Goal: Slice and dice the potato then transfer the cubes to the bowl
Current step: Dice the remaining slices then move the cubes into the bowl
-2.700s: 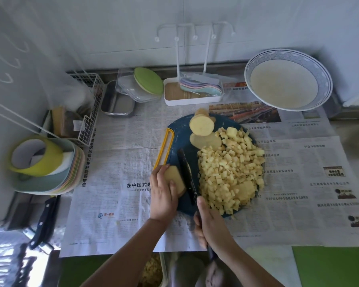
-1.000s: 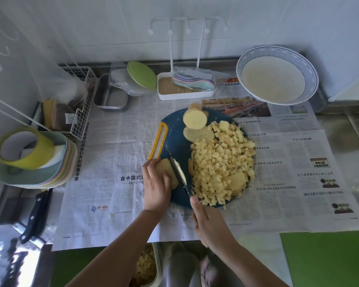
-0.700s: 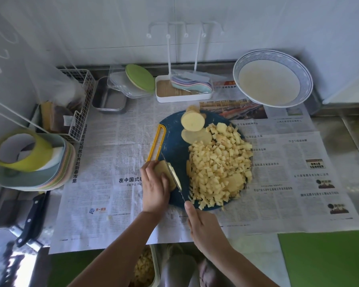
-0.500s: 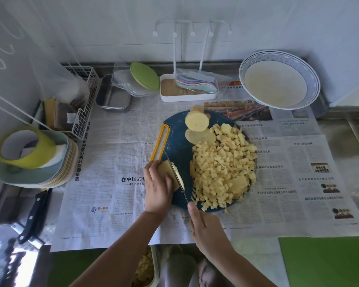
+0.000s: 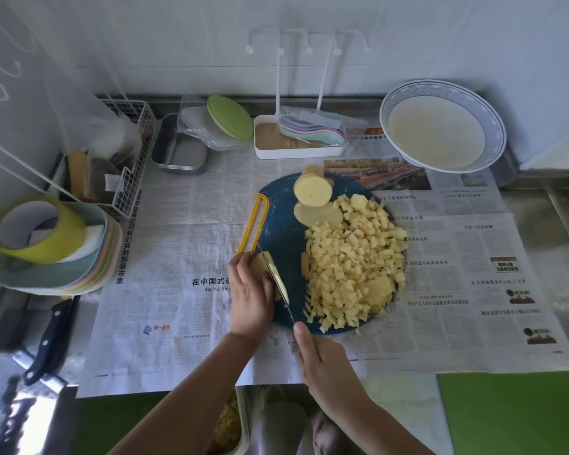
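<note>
My left hand (image 5: 252,298) pins a potato piece (image 5: 262,261) at the cutting board's (image 5: 283,231) left edge, fingers curled over it — my right hand (image 5: 322,362) grips the knife (image 5: 275,280), blade against the piece. Cubes (image 5: 355,261) lie heaped just right; the bowl (image 5: 493,126) sits well apart, behind.

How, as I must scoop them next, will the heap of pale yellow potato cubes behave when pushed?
The heap of pale yellow potato cubes is loose, so it would probably spread, not slide as one. Cubes lie at the rim of the dark blue cutting board; some may spill onto the newspaper.
</note>
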{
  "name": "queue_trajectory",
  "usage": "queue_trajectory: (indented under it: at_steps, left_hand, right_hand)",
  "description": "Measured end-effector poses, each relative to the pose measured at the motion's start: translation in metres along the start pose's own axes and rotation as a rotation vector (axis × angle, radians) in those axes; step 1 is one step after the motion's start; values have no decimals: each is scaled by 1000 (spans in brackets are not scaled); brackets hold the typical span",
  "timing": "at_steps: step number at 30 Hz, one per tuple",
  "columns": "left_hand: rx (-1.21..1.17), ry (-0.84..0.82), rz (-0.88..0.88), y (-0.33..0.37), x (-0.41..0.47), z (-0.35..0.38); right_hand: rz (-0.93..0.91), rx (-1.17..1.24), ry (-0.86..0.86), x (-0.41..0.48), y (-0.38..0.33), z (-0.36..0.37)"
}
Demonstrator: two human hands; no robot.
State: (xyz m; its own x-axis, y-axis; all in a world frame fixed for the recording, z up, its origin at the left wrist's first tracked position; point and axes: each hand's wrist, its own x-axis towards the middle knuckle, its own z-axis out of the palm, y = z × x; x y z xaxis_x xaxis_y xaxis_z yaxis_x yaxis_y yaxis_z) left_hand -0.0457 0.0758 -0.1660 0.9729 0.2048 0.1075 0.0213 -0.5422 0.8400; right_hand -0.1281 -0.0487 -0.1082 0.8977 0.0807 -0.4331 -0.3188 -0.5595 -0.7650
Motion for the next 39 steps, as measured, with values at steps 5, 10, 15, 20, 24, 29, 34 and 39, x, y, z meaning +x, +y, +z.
queue_trajectory:
  at_steps: [5, 10, 15, 20, 24, 29, 34, 39]
  left_hand:
    - [26, 1, 6, -1, -1, 2]
    - [24, -7, -27, 1, -1, 2]
    - [16, -2, -22, 3, -1, 3]
    - [-21, 19, -4, -2, 0, 1]
    - [-78, 95, -29, -4, 3, -1]
    - [-49, 114, -36, -5, 4, 2]
    - [-53, 130, -14, -3, 4, 3]
    - [-46, 148, -9, -6, 4, 5]
  right_hand:
    - [59, -14, -33, -3, -13, 3]
    - [106, -65, -43, 7, -17, 4]
    - [132, -86, -29, 30, -15, 10]
    - [293, 405, -164, 34, -4, -6]
    - [396, 613, -284, 34, -1, -24]
    - [230, 501, -216, 23, -3, -22]
    - [174, 419, -171, 8, -8, -15]
    - [160, 373, -166, 6, -5, -9]
